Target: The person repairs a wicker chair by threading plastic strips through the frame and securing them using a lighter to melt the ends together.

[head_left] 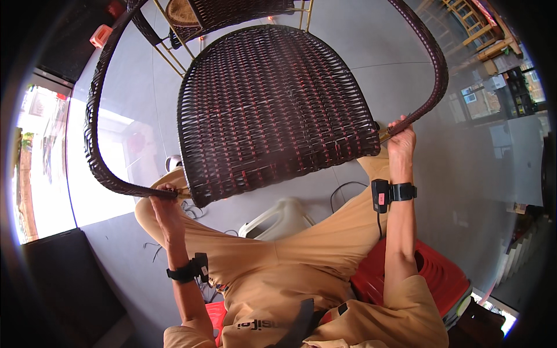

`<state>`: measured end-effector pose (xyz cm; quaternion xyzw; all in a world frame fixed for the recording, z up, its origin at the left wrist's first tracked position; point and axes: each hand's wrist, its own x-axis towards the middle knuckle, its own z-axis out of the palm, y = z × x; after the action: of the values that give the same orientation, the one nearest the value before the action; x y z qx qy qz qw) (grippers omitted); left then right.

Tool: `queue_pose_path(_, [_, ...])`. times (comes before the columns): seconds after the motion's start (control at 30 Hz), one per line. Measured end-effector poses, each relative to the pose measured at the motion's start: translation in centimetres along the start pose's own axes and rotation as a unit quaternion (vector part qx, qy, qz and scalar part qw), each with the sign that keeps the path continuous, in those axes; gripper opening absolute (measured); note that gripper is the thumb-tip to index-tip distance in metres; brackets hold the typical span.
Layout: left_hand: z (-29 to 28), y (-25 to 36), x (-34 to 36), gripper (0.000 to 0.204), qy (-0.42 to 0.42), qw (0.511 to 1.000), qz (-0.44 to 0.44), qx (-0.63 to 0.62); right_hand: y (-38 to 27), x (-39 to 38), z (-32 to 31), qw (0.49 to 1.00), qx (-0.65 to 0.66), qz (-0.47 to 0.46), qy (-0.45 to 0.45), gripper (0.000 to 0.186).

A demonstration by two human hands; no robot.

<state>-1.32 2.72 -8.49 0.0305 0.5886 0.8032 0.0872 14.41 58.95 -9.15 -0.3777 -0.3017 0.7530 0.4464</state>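
Observation:
In front of me is a dark brown wicker chair [272,110] with reddish strands in its rounded woven seat. Wrapped frame arms curve out from both sides of the seat. My left hand [167,211] is closed around the near end of the left wrapped arm [97,133], by a bare gold-coloured metal joint. On the other side my right hand [401,139] grips the near end of the right wrapped arm [439,69], where gold metal also shows. The seat's near edge lies between my knees.
Beyond it stands another wicker chair [238,13] with gold legs. A red stool [438,275] is under me, and a pale plastic piece [284,217] lies between my legs near thin black cables. Wooden chairs [473,29] stand far right; a pink stool [101,36] is far left.

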Motion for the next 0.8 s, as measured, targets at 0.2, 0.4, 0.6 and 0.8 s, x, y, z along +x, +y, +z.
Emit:
queue_pose_path(0.2, [2.9, 1.7, 0.7, 0.044, 0.075, 0.996, 0.046, 0.015, -0.5, -0.6, 0.2, 0.999, -0.024, 0.002, -0.023, 0.009])
queue_pose_path(0.4, [3.0, 3.3, 2.8, 0.042, 0.108, 0.993, 0.01, 0.041, -1.2, -1.2, 0.0, 0.999, -0.018, -0.006, -0.047, 0.009])
queue_pose_path(0.6, [3.2, 5.1, 3.9, 0.043, 0.091, 0.991, -0.032, 0.093, -2.6, -1.6, -0.4, 0.996, -0.036, -0.014, -0.079, 0.012])
queue_pose_path(0.8, [4.3, 6.3, 4.1, 0.054, 0.091, 0.985, -0.028, 0.144, -1.8, -2.5, 0.8, 0.99, -0.041, -0.088, -0.105, 0.012])
